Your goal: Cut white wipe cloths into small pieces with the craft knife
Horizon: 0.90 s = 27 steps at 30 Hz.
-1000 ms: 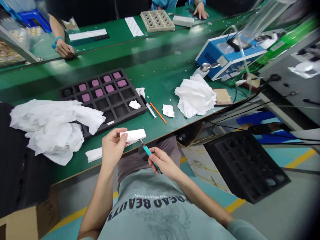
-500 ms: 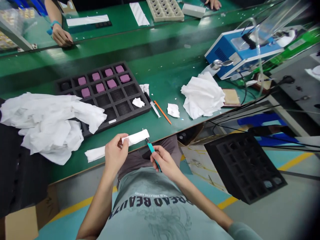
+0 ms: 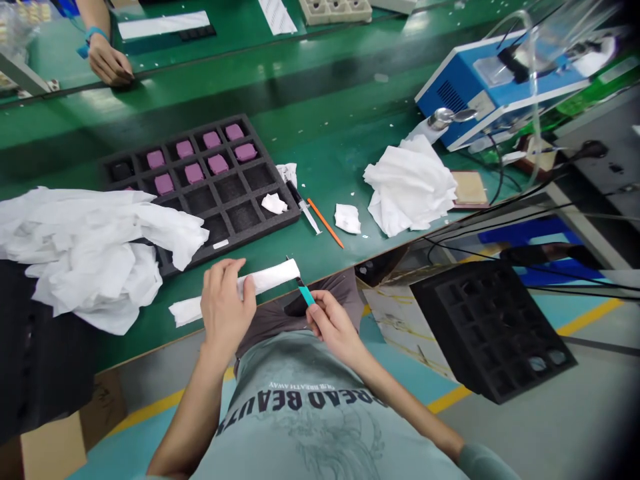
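Note:
My left hand (image 3: 226, 308) lies over a long folded strip of white tissue (image 3: 274, 275) at the bench's front edge. Its fingers are stretched out and its thumb stands apart, pressing on the strip. In my right hand (image 3: 334, 325) is a slim teal utility knife (image 3: 307, 295), gripped between thumb and fingers. The dark tip of the knife meets or nearly meets the strip's right end; exact contact is too small to tell. A thin dark item (image 3: 287, 258) pokes out just above that end.
Behind my hands lies a black foam tray (image 3: 240, 217) with several purple blocks (image 3: 194, 173). Crumpled white cloths (image 3: 100, 247) cover its left side; another heap (image 3: 410, 187) sits right. A syringe (image 3: 309, 217), orange stick (image 3: 326, 223) and blue machine (image 3: 465, 93) are beyond. A co-worker's hand (image 3: 107, 61) rests opposite.
My left hand has let go of its pinch on the tissue strip and now lies flatter over it, fingers extended. My right hand has shifted slightly right and down the knife's handle shows less.

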### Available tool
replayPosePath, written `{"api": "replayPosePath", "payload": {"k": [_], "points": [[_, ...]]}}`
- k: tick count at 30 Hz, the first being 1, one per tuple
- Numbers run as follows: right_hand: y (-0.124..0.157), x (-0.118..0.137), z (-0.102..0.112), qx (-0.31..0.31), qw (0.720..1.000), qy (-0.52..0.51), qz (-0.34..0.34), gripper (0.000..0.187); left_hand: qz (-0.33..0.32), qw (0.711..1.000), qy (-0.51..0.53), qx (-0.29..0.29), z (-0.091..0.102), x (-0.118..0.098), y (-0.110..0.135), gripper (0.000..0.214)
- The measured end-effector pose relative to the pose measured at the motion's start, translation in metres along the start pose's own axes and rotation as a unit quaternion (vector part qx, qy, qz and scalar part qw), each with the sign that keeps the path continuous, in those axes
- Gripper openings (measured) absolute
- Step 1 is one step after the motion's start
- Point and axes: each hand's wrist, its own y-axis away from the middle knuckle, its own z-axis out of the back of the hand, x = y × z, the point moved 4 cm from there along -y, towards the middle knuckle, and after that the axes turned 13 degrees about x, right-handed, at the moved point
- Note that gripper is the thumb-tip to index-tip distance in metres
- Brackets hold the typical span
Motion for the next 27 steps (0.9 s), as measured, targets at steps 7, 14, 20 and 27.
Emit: {"api": "replayPosePath", "payload": {"k": [7, 14, 20, 27], "points": [[0.011, 0.019, 0.001, -0.003, 0.993, 0.117, 0.034, 0.021, 0.007, 0.933, 0.292, 0.212, -0.013, -0.013, -0.045, 0.069], [0.031, 0.044, 0.003, 0.005, 0.978, 0.204, 0.046, 0.019, -0.146, 0.846, 0.303, 0.414, 0.007, -0.036, -0.059, 0.028], [0.039, 0.056, 0.012, -0.029, 0.949, 0.312, 0.034, 0.016, -0.079, 0.817, 0.373, 0.433, -0.004, -0.052, -0.026, 0.028], [0.048, 0.043, 0.022, -0.032, 0.959, 0.276, 0.059, 0.02, 0.027, 0.859, 0.381, 0.341, -0.022, -0.058, 0.025, 0.038]]}}
